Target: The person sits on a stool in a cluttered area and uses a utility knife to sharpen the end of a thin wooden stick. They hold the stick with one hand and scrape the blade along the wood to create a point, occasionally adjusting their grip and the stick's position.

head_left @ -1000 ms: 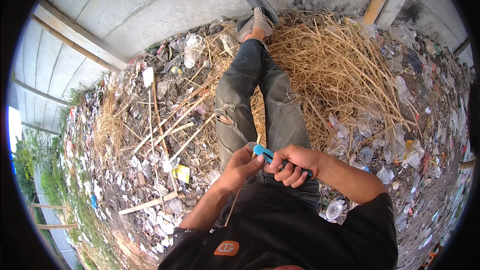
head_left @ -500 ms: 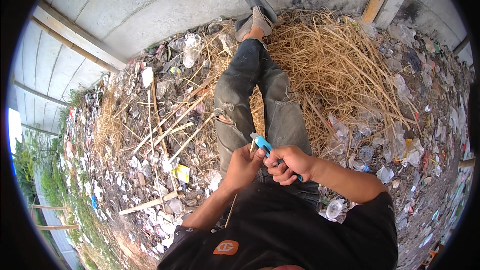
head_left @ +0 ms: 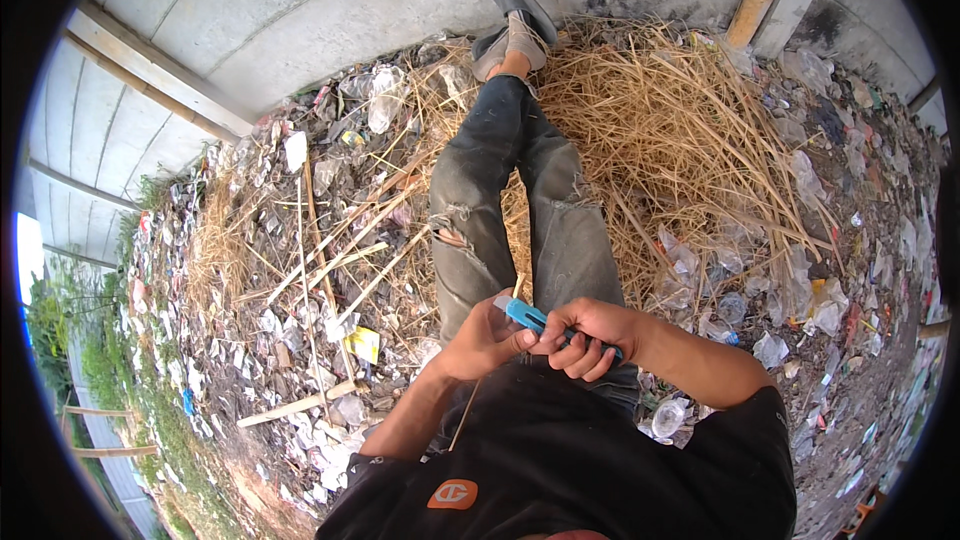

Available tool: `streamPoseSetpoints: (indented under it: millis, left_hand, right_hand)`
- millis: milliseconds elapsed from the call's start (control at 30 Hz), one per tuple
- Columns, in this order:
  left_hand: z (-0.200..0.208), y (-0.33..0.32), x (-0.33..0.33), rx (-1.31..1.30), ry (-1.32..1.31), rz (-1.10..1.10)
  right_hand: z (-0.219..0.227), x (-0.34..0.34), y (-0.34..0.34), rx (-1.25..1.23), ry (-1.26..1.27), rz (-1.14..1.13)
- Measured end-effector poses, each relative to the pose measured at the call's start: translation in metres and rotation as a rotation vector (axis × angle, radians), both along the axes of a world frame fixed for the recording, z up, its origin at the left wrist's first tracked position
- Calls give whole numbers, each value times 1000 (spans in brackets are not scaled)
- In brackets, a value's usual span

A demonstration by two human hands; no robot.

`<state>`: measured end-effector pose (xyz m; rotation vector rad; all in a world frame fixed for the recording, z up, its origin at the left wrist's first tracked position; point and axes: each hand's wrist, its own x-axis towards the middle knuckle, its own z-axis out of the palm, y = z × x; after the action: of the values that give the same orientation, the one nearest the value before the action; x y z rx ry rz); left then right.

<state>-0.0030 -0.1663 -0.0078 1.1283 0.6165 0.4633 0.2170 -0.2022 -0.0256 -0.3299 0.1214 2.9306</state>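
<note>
A light blue utility knife (head_left: 524, 315) is gripped in my right hand (head_left: 592, 338), fingers wrapped round its dark rear part. Its blade end points left, over the fingers of my left hand (head_left: 476, 344). That left hand is closed on a thin bamboo stick (head_left: 463, 420), whose pale tip shows just beyond the knife's head. The stick's lower part runs down toward my black shirt. The knife's head lies against or very near the stick; the exact contact is too small to tell. Both hands are above my lap, over my worn dark trousers (head_left: 478, 285).
A heap of dry straw (head_left: 660, 130) lies to the right of my outstretched legs. Long bamboo strips (head_left: 300, 406) rest on littered ground at the left. Plastic scraps (head_left: 385, 100) are scattered about. A grey concrete wall (head_left: 400, 10) stands beyond my feet.
The utility knife has shifted slightly toward me and to the left, its blade end now lower over the left fingers. My right hand moved nearer me with it; the left fingers opened out a little.
</note>
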Motion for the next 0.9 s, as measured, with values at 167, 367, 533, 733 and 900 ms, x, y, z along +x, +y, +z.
streamPoseSetpoints:
  millis: [167, 367, 533, 733, 900]
  left_hand:
    - [-3, 2, -4, -72, 141, -55]
    - [-23, -3, 3, 97, 283, 96]
    - [-23, -7, 14, 82, 316, 276]
    - [-5, -1, 2, -171, 109, 148]
    - [-17, -2, -8, -77, 67, 73]
  right_hand:
    - [1, -2, -2, 22, -65, -32]
    - [0, -11, -10, 155, -288, -199]
    - [-18, -25, -3, 137, -292, -405]
    - [3, -9, 1, 298, -378, -300]
    - [-1, -5, -1, 164, -132, -28]
